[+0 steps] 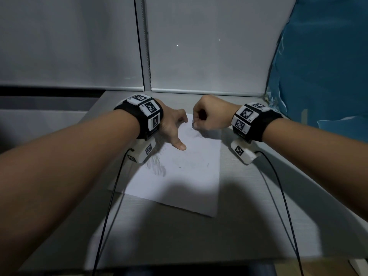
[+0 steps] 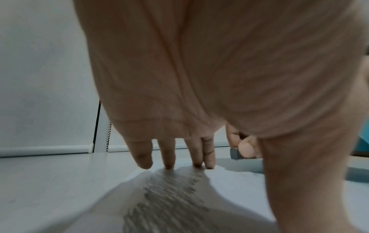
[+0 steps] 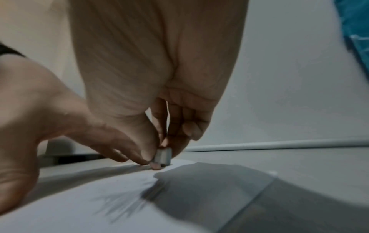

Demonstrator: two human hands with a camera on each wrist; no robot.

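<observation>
A white sheet of paper (image 1: 179, 180) lies on the grey table (image 1: 258, 206), with grey pencil scribbles (image 1: 157, 166) near its left edge. My left hand (image 1: 178, 132) presses on the sheet's far left part, its straight fingertips (image 2: 169, 164) down on the paper and the thumb spread toward me. My right hand (image 1: 196, 124) is curled at the sheet's far end. It pinches a small grey eraser block (image 3: 163, 156) between thumb and fingers, with the block's lower end on the paper. The eraser (image 2: 235, 153) also shows in the left wrist view.
Grey roller blinds (image 1: 199, 56) with a bead chain (image 1: 147, 46) close off the table's far side. A blue plastic-wrapped bulk (image 1: 328, 66) stands at the right. Two black cables (image 1: 111, 196) hang from the wrist cameras toward the table's near edge.
</observation>
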